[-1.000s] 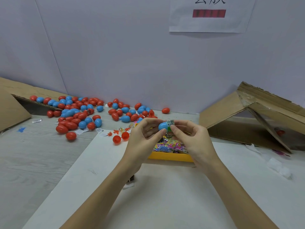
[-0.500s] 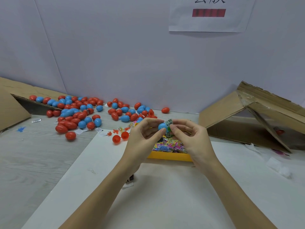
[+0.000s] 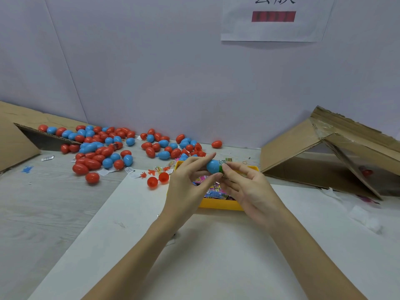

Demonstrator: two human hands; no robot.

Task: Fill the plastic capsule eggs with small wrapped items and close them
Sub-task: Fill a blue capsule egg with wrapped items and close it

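Left hand and right hand cover most of the yellow tray, so only part of its wrapped items shows; print on them too small to read. Blue capsule half partly behind fingertips; green wrapped item at its mouth mostly hidden by right thumb, can't tell how far in it sits. Paper sign cut off at top edge, characters incomplete, red strip blurred. Left cardboard box cut by frame edge; right cardboard box too, w/ red object inside unclear
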